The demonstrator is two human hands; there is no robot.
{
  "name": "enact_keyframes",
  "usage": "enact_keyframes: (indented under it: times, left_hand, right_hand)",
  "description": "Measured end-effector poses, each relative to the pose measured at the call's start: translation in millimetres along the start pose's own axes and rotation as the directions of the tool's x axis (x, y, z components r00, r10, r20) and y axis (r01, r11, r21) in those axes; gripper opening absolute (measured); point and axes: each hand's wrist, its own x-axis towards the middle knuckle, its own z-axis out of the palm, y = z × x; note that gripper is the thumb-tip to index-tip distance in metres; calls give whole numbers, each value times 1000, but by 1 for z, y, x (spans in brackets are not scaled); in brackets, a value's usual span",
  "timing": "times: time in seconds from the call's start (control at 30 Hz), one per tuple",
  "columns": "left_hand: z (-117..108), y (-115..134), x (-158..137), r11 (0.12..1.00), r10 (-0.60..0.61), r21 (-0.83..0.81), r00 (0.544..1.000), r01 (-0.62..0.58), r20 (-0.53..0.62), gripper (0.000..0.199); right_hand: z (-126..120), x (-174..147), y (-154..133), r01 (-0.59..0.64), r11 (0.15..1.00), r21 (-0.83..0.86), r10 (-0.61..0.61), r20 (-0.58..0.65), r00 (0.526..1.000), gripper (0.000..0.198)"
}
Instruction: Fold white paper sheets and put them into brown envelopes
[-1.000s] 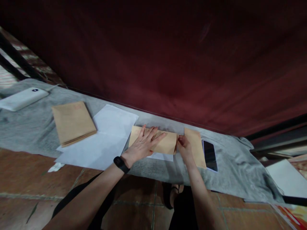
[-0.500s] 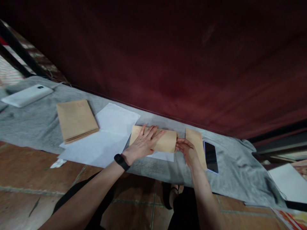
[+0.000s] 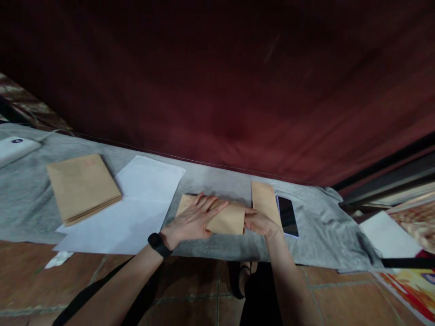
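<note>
A brown paper envelope (image 3: 226,219) lies on the grey cloth in front of me, its right part bulging up. Across its left half rests my left hand (image 3: 190,222), fingertips by the far edge and thumb at the near edge, gripping it. My right hand (image 3: 260,222) is closed at the envelope's right end; its fingertips are partly hidden there, so whether they hold anything inside cannot be seen. Just beyond that hand lies another flat brown envelope (image 3: 266,201), apart from the first. A dark watch or band circles my left wrist.
White paper sheets (image 3: 136,217) lie to the left, partly beneath a stack of brown envelopes (image 3: 83,185). A phone (image 3: 287,216) lies at the right. The grey cloth (image 3: 319,226) covers a narrow surface before a dark red hanging cloth (image 3: 217,113). A white device (image 3: 16,149) sits far left.
The view has shifted. The white sheet that showed below the envelope's near edge is no longer visible. The envelope bulges more, and my right fingers are closer against its end.
</note>
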Motion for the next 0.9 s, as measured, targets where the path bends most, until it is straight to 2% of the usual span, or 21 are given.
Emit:
enact_keyframes:
  times: [0.23, 0.43, 0.57, 0.67, 0.8, 0.9]
  left_hand:
    - [6, 0, -6, 1000, 8, 2, 999, -8, 31, 104]
    - [13, -9, -7, 999, -45, -28, 998, 46, 41, 112]
    - [9, -10, -5, 999, -41, -22, 999, 41, -21, 107]
    - [7, -10, -6, 999, -41, 9, 997, 42, -57, 103]
    - [6, -13, -6, 999, -42, 27, 997, 44, -70, 100]
    - [1, -20, -7, 997, -63, 41, 993, 67, -101, 98]
  right_hand:
    - [1, 7, 15, -37, 991, -125, 33, -37, 999, 33]
    - [2, 6, 14, 84, 979, -187, -101, -85, 991, 37]
    - [6, 6, 9, -15, 987, -163, 2, -84, 996, 37]
    - [5, 6, 8, -30, 991, -131, 20, -79, 997, 37]
    - [-1, 6, 7, 28, 997, -65, -34, -92, 995, 36]
    - [-9, 10, 4, 112, 990, -87, -123, -126, 984, 37]
